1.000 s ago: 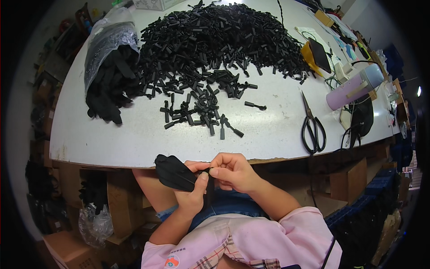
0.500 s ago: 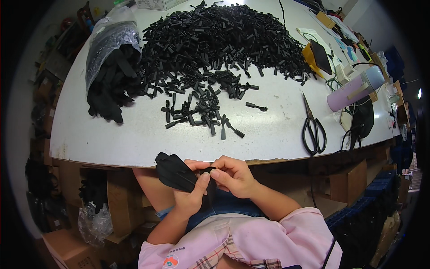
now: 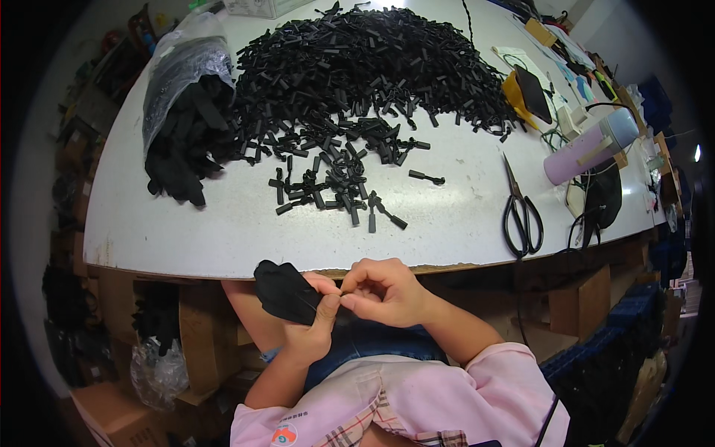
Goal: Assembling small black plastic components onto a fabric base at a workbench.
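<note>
Below the front edge of the white table (image 3: 186, 238), my left hand (image 3: 309, 328) grips a folded piece of black fabric (image 3: 284, 292). Right beside it, my right hand (image 3: 383, 292) pinches something small at the fabric's edge with thumb and fingertips; the pinched part is too small to make out. Both hands touch over my lap. On the table lies a big heap of small black plastic pieces (image 3: 365, 67), with a looser scatter (image 3: 335, 190) nearer me.
A clear plastic bag with black fabric pieces (image 3: 182, 112) lies at the table's left. Black scissors (image 3: 521, 216) lie at the right, near a lilac bottle (image 3: 588, 149) and cables. Cardboard boxes and a plastic bag (image 3: 156, 365) stand under the table.
My hands have stayed over my lap; the fingers shifted slightly on the black fabric.
</note>
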Tool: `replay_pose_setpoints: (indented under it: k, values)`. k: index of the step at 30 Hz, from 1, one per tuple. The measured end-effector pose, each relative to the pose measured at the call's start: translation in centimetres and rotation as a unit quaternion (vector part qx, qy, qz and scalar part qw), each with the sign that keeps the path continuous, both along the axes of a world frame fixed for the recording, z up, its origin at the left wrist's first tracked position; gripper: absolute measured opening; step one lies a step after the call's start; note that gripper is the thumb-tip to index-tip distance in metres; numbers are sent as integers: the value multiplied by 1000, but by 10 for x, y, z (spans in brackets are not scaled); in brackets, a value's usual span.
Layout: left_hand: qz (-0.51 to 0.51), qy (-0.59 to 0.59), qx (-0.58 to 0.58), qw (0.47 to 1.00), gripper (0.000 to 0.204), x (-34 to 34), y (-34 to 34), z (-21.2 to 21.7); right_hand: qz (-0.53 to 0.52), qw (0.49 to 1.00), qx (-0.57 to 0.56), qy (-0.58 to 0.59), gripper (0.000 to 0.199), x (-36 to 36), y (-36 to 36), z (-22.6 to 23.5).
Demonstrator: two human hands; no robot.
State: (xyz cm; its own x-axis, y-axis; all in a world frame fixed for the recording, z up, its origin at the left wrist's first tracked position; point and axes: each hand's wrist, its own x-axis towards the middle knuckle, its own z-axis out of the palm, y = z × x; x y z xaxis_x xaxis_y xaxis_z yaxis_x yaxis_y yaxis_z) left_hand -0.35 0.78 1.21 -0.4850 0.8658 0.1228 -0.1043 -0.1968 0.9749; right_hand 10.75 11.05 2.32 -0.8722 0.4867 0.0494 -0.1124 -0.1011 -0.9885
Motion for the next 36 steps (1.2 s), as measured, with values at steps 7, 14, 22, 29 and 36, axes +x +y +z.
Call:
replay_pose_setpoints:
  k: [7, 14, 22, 29, 36]
  values:
    - [104, -156, 1, 982, 14, -13, 8, 9, -94, 908, 408, 26, 20, -8, -6, -15]
    - [-92, -231, -87, 965, 29, -13, 2, -4, -138, 764, 598, -202, 54, -22, 46, -8]
    - [-169, -191, -124, 959, 23, -7, 1, -8, -217, 805, 543, -102, 46, 12, 22, 1]
    - [-143, -147, -118, 972, 14, 3, -2, -12, -158, 967, 200, 2, 7, 16, 0, -3]
    - [-87, -162, -41, 982, 20, 11, 6, -12, -55, 995, -85, 6, 6, 20, -6, 2]
